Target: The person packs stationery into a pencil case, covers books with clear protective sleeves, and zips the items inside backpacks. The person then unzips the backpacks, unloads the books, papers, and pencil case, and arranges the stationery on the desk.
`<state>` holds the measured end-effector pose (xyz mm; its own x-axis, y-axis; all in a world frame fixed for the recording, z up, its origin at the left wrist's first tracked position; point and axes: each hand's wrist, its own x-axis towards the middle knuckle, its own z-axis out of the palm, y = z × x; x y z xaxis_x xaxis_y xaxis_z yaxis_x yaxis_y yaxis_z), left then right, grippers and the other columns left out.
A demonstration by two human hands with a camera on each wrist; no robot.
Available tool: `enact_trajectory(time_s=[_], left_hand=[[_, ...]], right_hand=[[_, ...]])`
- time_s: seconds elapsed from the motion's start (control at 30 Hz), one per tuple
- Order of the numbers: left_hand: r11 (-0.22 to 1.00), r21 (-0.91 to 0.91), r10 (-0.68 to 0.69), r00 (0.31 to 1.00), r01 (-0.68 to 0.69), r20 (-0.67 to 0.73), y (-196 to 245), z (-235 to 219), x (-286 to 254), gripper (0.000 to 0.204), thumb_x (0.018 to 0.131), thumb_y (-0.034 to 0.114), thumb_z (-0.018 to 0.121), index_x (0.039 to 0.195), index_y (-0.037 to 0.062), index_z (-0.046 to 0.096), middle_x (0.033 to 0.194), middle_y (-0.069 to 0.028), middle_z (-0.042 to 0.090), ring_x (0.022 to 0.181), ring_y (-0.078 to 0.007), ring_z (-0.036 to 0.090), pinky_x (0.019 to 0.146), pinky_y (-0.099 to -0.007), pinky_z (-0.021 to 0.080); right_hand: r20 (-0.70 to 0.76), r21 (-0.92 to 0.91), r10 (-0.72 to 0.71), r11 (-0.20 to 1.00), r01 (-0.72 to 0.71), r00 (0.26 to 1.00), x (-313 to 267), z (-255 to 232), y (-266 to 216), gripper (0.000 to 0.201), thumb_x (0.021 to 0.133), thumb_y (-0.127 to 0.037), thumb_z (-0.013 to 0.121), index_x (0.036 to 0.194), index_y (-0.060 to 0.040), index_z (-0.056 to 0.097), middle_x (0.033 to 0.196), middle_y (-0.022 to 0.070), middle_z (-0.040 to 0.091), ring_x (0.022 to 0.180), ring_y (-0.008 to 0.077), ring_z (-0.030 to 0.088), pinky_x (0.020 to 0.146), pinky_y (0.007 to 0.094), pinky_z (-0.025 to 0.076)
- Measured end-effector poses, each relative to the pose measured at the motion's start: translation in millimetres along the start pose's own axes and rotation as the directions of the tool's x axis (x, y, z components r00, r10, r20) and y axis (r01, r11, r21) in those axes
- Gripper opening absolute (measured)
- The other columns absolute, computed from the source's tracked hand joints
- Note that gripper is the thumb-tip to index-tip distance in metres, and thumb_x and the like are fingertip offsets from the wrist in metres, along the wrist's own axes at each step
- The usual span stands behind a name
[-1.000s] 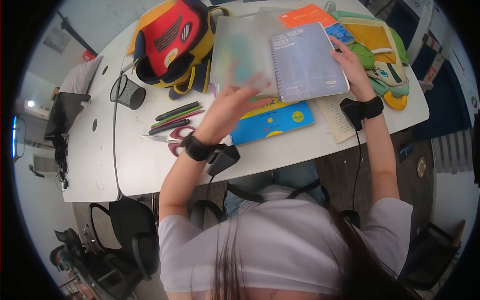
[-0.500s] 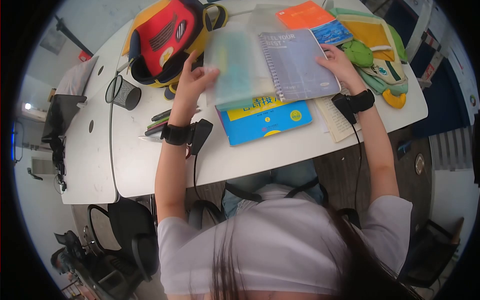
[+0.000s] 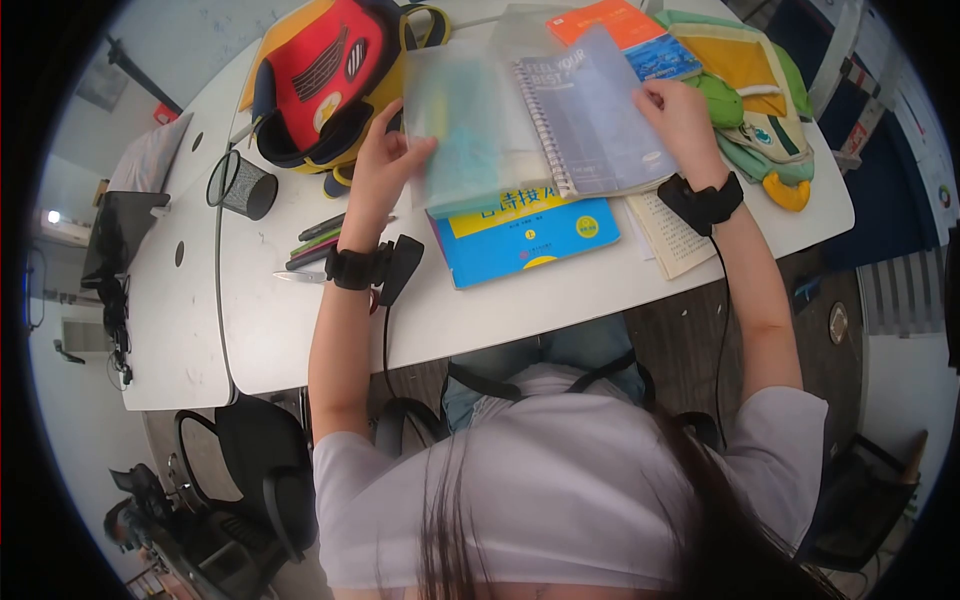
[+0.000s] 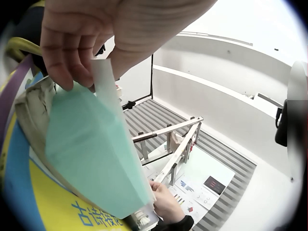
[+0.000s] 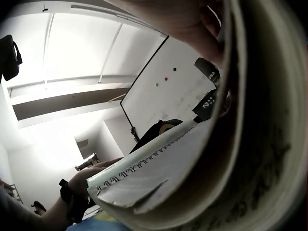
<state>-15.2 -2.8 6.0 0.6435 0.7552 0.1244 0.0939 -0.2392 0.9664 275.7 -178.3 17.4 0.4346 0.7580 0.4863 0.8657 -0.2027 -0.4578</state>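
Observation:
My left hand [image 3: 380, 170] pinches the left edge of a translucent plastic folder [image 3: 465, 120], thumb on its front. A teal sheet [image 4: 91, 144] shows through it, close up in the left wrist view. Beside the folder, a spiral notebook [image 3: 600, 135] with a bluish cover reading "FEEL YOUR BEST" leans upright at a slant. My right hand [image 3: 685, 125] grips the notebook's right edge with curled fingers, and the cover bows there. In the right wrist view its pages [image 5: 264, 144] curve and fan apart. A blue and yellow book [image 3: 530, 245] lies under both.
A red and yellow backpack [image 3: 325, 80] stands at the back left, a green and yellow bag [image 3: 760, 110] at the right. An orange and blue book [image 3: 620, 35] lies behind. Near the left hand are a mesh pen cup [image 3: 245, 188], pens [image 3: 318, 245] and scissors [image 3: 298, 277].
My left hand has moved left from in front of the folder and taken its left edge. My right fingers have curled at the notebook's edge, and its cover now bows.

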Motion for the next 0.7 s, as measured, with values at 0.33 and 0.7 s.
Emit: enact_trajectory(time_s=[0.33, 0.7], left_hand=[[0.990, 0.120, 0.073, 0.996, -0.067, -0.050, -1, 1, -1, 0.064, 0.077, 0.010, 0.065, 0.131, 0.0007, 0.033, 0.086, -0.0084, 0.057, 0.074, -0.0116, 0.055, 0.065, -0.0225, 0.044], [0.480, 0.761, 0.463, 0.862, -0.437, 0.203, 40, 55, -8, 0.052, 0.080, 0.029, 0.061, 0.120, -0.0003, 0.047, 0.123, -0.0188, 0.047, 0.116, -0.0320, 0.042, 0.094, -0.0398, 0.037]], right_hand=[[-0.250, -0.343, -0.402, 0.888, 0.308, 0.881, -4, -6, -37, 0.013, 0.079, -0.016, 0.058, 0.078, -0.0051, 0.065, 0.078, 0.0079, 0.058, 0.073, 0.0260, 0.057, 0.062, 0.0368, 0.046], [-0.061, 0.110, -0.169, 0.978, 0.175, 0.984, -1, -6, -70, 0.024, 0.075, -0.021, 0.064, 0.090, -0.0021, 0.061, 0.090, 0.0136, 0.061, 0.078, 0.0303, 0.059, 0.070, 0.0358, 0.047]])
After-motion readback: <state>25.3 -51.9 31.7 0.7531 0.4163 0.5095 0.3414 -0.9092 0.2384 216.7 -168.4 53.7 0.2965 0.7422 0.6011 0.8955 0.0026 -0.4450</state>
